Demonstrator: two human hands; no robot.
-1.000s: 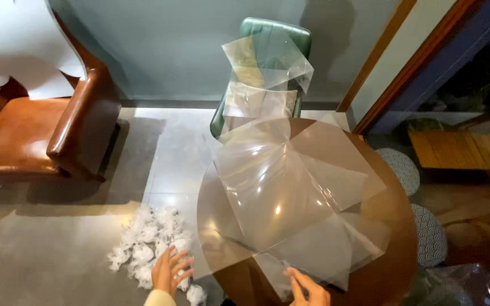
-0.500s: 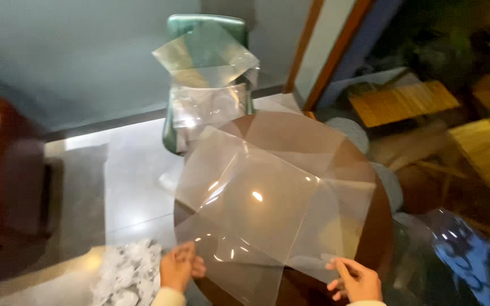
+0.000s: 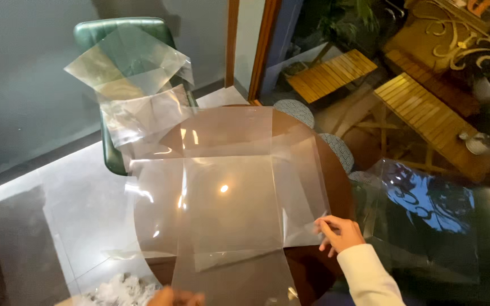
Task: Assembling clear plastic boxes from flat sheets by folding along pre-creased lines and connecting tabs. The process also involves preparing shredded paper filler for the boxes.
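A large clear plastic sheet, creased into a cross of square panels, lies spread flat over the round dark wooden counter, its panels overhanging the counter's near and left edges. The right hand pinches the corner of the sheet's right panel between thumb and fingers, at the counter's right rim. The left hand shows only as a sliver at the bottom edge, by the sheet's near panel; I cannot tell whether it grips anything.

The sheet looks thin, light and springy: it holds its creases, glares under the lamp, and probably slides easily on the polished wood. Its surface likely marks and kinks if bent hard, so edges and corners are the sensible places to take hold, ideally two opposite ones.

More clear sheets are draped over the green chair beyond the counter.
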